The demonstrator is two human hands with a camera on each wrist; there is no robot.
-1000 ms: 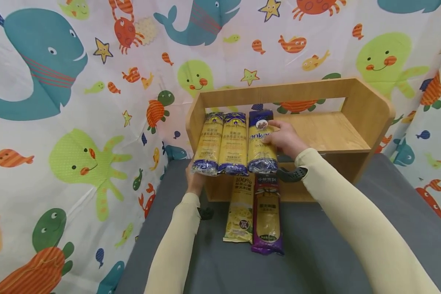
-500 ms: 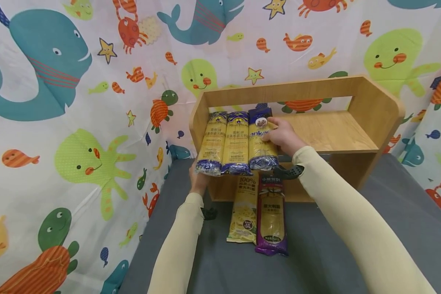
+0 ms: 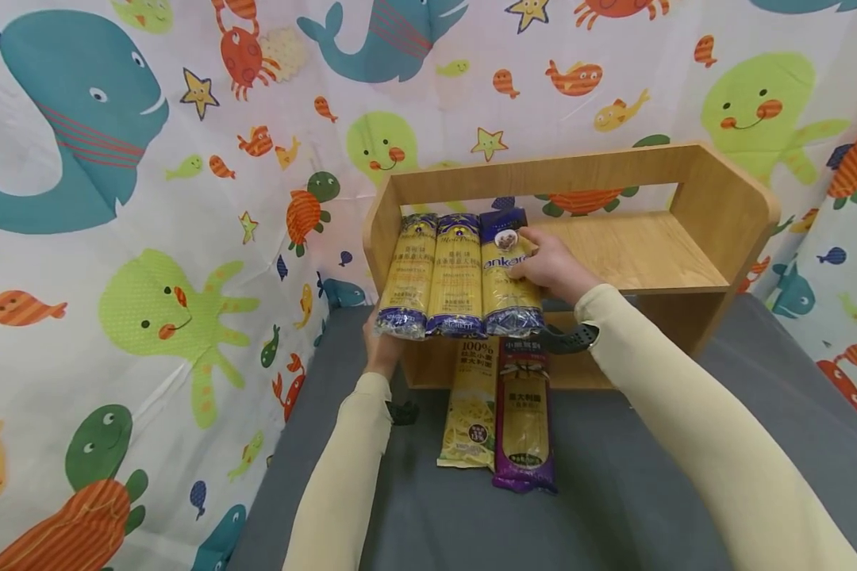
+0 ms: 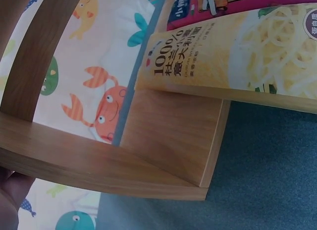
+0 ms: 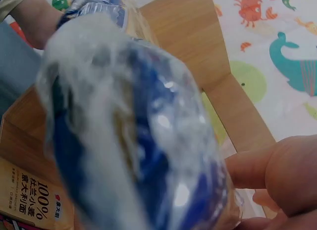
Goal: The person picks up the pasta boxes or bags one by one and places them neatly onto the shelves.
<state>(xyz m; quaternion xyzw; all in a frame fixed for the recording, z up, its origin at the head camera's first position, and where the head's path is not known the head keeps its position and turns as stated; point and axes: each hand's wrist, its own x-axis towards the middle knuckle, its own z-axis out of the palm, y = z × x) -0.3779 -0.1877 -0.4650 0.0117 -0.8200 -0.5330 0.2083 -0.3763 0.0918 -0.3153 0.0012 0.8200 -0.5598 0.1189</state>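
My right hand (image 3: 553,262) grips the right side of a blue-and-yellow spaghetti pack (image 3: 509,281) on the upper shelf. In the right wrist view, the shiny blue end of that spaghetti pack (image 5: 133,126) stands close to the camera, fingers at its side. Two matching yellow spaghetti packs (image 3: 457,277) lie side by side to its left, their ends jutting past the shelf edge. My left hand (image 3: 382,349) is at the left side of the wooden shelf unit (image 3: 636,246), partly hidden below the packs. The left wrist view shows it against the side panel (image 4: 99,165), most fingers out of sight.
On the lower level, a yellow pasta pack (image 3: 469,412) and a purple pasta pack (image 3: 524,420) stick out over the grey tabletop (image 3: 614,492). Bare upper shelf board (image 3: 636,254) shows right of my right hand. A patterned curtain (image 3: 207,198) hangs behind and left.
The head view shifts slightly. The right-hand spaghetti pack now sits closer against the middle one, moved a little left by my right hand. My left hand stays at the shelf's side.
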